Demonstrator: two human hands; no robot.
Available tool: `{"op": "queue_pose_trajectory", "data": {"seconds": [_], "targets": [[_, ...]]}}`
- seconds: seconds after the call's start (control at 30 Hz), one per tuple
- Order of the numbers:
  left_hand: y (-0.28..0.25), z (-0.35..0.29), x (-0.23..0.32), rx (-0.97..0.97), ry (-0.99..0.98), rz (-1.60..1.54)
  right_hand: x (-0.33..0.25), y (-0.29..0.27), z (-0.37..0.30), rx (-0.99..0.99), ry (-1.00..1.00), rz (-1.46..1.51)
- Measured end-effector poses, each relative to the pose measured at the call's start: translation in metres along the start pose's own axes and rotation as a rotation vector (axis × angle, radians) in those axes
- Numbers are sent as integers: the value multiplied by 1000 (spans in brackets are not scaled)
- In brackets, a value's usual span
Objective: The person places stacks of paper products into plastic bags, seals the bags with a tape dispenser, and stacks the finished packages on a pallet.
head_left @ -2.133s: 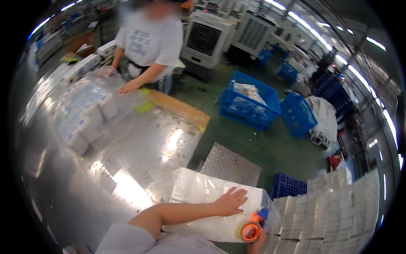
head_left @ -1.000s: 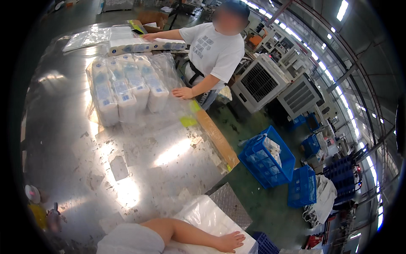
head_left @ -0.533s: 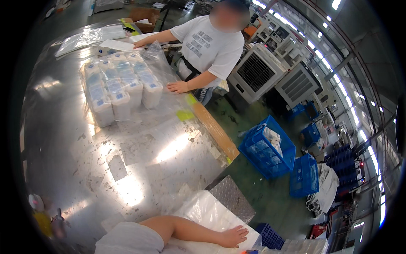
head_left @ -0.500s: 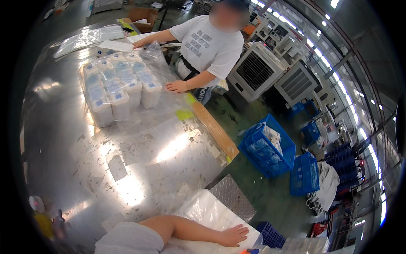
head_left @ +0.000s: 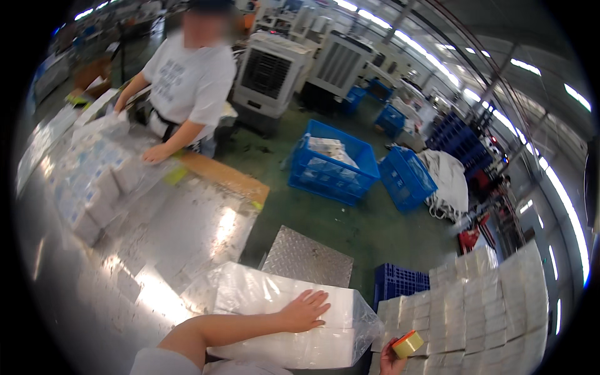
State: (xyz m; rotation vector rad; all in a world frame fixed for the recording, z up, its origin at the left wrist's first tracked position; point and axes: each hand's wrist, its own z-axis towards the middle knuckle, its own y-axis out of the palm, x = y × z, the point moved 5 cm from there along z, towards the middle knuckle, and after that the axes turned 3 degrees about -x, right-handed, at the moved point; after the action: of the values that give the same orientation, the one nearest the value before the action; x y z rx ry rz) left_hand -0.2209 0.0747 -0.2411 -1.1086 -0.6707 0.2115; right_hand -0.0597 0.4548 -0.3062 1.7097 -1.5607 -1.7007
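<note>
My left hand [head_left: 305, 310] lies flat with fingers spread on a long clear plastic bag [head_left: 262, 284] of white packs at the table's near edge. Low on the right, my right hand [head_left: 390, 361] is closed round a yellow roll of tape [head_left: 407, 344] with an orange rim. The roll is held beside the bag's right end, close to a large stack of plastic-wrapped white packs [head_left: 465, 312]. Only part of my right hand shows above the lower edge of the picture.
Across the metal table [head_left: 169, 237] a co-worker [head_left: 190, 81] touches another bag of packs [head_left: 94, 181]. Blue crates [head_left: 334, 187] stand on the floor, a dark blue crate [head_left: 400, 281] beside the stack. A ridged metal plate [head_left: 309, 256] lies past my bag. Air coolers [head_left: 269, 75] stand behind.
My view has swung right, so the table and co-worker sit further left. My right hand with the roll of tape and the wrapped stack now show clearly. My left hand still rests on the bag.
</note>
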Motion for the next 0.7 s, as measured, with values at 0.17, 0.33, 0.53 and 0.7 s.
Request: {"op": "queue_pose_trajectory", "data": {"seconds": [0.17, 0.33, 0.53, 0.7], "targets": [[-2, 28, 16, -44, 59, 105, 39, -27, 9, 37, 240, 134], [-22, 24, 27, -237, -39, 75, 126, -67, 82, -47, 520, 107], [48, 55, 74, -145, 137, -13, 138, 73, 76, -193, 297, -73], [56, 47, 83, 65, 73, -132, 156, 154, 54, -233, 297, -30]]}}
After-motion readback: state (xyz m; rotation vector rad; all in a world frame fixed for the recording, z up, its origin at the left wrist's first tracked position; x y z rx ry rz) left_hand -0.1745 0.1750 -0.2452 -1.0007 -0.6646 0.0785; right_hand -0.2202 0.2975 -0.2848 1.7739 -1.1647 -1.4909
